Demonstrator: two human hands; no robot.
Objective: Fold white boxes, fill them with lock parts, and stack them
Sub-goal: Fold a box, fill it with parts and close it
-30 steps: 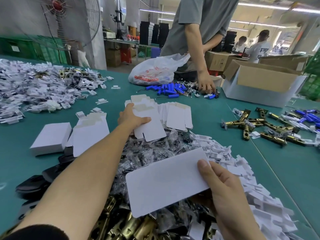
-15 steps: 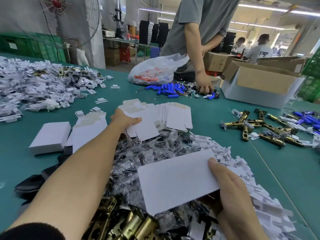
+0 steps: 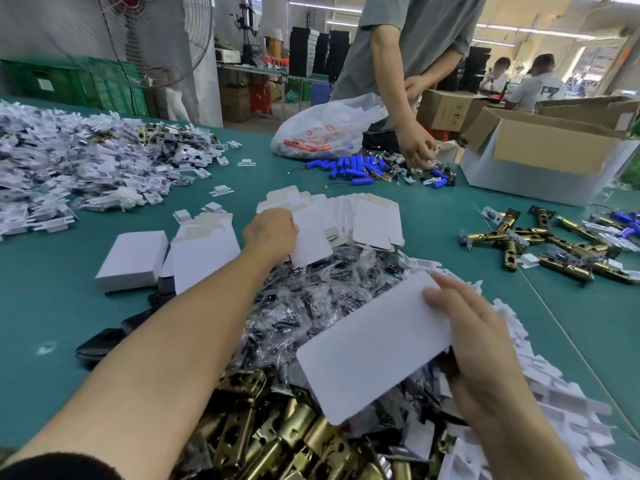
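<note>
Your left arm has a black fabric sleeve [image 3: 52, 467] at its top; the forearm, your left hand [image 3: 272, 232] and your right hand [image 3: 485, 351] are bare.

A teal-green counter [image 3: 52, 323] is spread across the foreground, and a seam is seen running over it at the right. Behind it stands a pale wall [image 3: 41, 26], against which green plastic crates [image 3: 86, 86] are stacked. A large wire-caged fan [image 3: 156, 34] with a red hub is set before the wall, beside a white pillar [image 3: 207, 81]. Further back, a long table [image 3: 263, 69] is loaded with black stacks [image 3: 308, 53], and cardboard cartons [image 3: 235, 103] are kept on the pale floor [image 3: 256, 124] beneath it. The hall is lit by strip lights [image 3: 519, 33] on the ceiling, and strong daylight is let in through a bright opening [image 3: 585, 64] at the far right.
</note>
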